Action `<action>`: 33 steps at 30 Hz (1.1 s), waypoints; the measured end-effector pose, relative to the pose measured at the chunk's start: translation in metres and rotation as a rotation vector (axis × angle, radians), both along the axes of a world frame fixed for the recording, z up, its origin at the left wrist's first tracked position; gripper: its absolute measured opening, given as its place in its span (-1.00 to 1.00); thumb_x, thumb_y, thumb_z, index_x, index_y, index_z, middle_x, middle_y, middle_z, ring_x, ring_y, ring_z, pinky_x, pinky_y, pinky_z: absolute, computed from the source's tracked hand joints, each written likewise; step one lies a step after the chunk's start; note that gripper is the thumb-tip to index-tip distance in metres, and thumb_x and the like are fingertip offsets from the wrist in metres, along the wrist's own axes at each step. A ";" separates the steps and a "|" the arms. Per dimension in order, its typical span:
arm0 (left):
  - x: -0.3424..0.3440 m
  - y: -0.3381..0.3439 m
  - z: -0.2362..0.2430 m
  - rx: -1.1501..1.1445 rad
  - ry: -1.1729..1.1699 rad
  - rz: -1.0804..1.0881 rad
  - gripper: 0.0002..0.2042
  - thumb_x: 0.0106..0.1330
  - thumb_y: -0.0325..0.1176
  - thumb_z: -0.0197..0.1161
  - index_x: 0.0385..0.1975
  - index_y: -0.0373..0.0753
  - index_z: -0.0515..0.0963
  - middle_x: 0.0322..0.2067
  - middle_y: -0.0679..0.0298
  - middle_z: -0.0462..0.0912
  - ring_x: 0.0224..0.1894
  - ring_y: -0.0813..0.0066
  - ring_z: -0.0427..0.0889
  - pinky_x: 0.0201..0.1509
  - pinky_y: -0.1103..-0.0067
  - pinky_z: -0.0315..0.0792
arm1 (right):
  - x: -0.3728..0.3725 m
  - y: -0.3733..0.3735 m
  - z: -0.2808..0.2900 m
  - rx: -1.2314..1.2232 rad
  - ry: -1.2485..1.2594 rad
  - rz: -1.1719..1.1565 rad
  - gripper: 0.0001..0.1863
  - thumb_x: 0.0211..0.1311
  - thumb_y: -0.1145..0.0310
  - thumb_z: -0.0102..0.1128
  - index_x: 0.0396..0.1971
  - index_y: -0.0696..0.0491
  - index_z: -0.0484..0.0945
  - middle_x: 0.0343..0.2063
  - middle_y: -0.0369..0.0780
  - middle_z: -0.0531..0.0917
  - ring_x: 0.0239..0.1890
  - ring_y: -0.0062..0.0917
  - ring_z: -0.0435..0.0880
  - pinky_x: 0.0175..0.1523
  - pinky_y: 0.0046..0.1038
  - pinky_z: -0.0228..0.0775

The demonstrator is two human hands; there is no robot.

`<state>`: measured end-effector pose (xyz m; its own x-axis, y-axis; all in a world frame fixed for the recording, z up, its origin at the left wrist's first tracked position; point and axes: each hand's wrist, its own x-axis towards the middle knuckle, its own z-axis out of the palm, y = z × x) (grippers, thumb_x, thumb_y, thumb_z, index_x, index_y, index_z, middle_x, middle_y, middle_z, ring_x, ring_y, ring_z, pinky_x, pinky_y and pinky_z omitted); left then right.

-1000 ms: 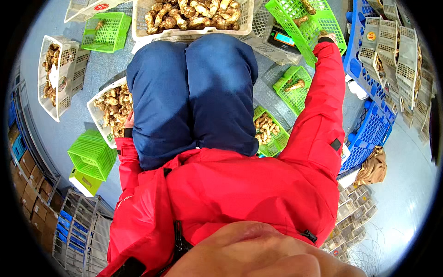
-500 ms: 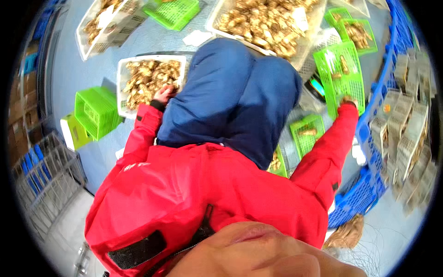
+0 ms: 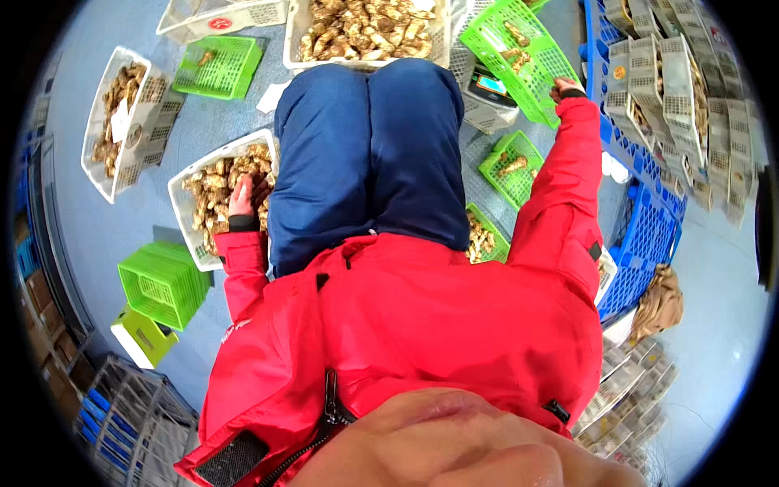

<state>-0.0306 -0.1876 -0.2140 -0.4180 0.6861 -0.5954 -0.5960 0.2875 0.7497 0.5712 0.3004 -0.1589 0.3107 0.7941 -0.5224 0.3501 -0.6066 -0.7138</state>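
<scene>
My left hand (image 3: 242, 197) lies on brown and cream mushrooms (image 3: 213, 188) in a white crate (image 3: 183, 219) beside my left thigh. Its fingers look stretched out over them, with the tips partly lost among the mushrooms. At the right, my right hand (image 3: 565, 88) is closed on the rim of a green slotted basket (image 3: 542, 71). A few mushrooms (image 3: 516, 57) lie inside that basket, which sits tilted over a digital scale (image 3: 492, 86) with a lit display.
Ahead of my knees stands a white crate (image 3: 442, 36) heaped with mushrooms. Smaller green baskets (image 3: 527, 150) rest by my right leg. Stacked green baskets (image 3: 162, 284) stand at left. A blue plastic pallet (image 3: 649, 243) and crates (image 3: 682, 97) line the right side.
My view has shifted, so the scene sits differently in the picture. My left hand has gone further into the crate of mushrooms. My right hand still grips the green basket's rim.
</scene>
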 end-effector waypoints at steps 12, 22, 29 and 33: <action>-0.029 -0.028 -0.062 -0.059 0.037 -0.187 -0.75 0.17 -0.32 0.04 -0.19 -0.28 0.32 -0.34 0.30 0.44 -0.42 0.61 0.44 -0.38 0.73 0.34 | -0.055 0.018 -0.071 -0.334 -0.820 0.356 -0.28 -0.29 -0.01 0.23 -0.08 0.10 0.33 -0.11 -0.09 0.43 -0.04 -0.31 0.39 0.02 -0.37 0.21; -0.006 0.024 0.023 -0.052 0.216 -0.012 -0.71 0.18 -0.31 0.02 -0.16 -0.35 0.33 -0.26 0.20 0.46 -0.26 0.43 0.49 -0.18 0.57 0.40 | -0.062 0.029 -0.027 0.225 0.172 0.032 -0.56 -0.17 0.39 0.27 -0.20 0.10 0.37 -0.44 -0.20 0.55 -0.53 -0.54 0.53 -0.56 -0.56 0.37; 0.040 0.077 0.159 0.413 0.224 -0.062 -0.44 0.15 -0.18 0.02 0.09 -0.30 0.03 -0.04 0.07 0.30 -0.01 0.29 0.33 0.03 0.45 0.22 | -0.347 -0.140 0.171 0.306 0.551 1.011 -0.40 -0.04 0.46 0.08 0.05 0.16 0.08 -0.36 -0.16 0.50 -0.34 -0.55 0.50 -0.28 -0.59 0.34; 0.048 0.076 0.159 0.657 -0.104 -0.027 -0.33 0.10 -0.09 0.07 0.13 -0.25 -0.06 0.00 0.11 0.27 -0.02 0.30 0.33 0.03 0.43 0.21 | -0.458 -0.252 0.164 0.056 0.798 1.434 -0.43 -0.10 0.44 0.09 0.00 0.14 0.17 -0.36 -0.13 0.53 -0.39 -0.56 0.51 -0.31 -0.58 0.35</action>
<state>0.0174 -0.1119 -0.0553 -0.3587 0.9295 -0.0863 -0.6740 -0.1939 0.7128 0.1129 0.0486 0.0054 -0.9691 0.2013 -0.1425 0.1245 -0.0992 -0.9872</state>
